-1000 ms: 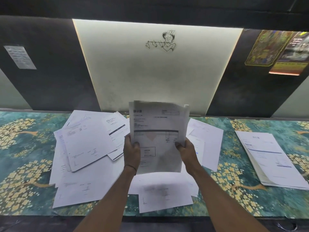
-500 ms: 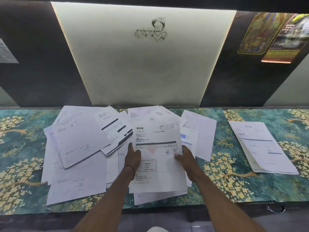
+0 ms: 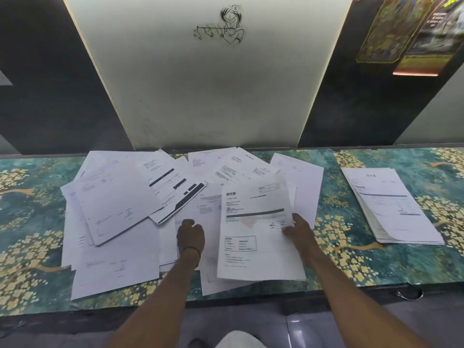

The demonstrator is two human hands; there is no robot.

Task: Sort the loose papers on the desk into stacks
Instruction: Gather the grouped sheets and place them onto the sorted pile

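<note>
place: home or small-office paperwork desk | surface [image 3: 351,259]: teal cloth with gold blossom print | wall: pale lit panel [image 3: 208,96] bearing an ink flute-player drawing [image 3: 223,25], colourful posters [image 3: 411,33] at right | contents: loose printed forms [image 3: 118,204], a neat stack [image 3: 391,207]

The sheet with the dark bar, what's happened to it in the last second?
The sheet with the dark bar came down from upright and shifted right. The left hand let go and now rests on the loose pile; the right hand keeps its hold. The neat stack is unchanged.
</note>
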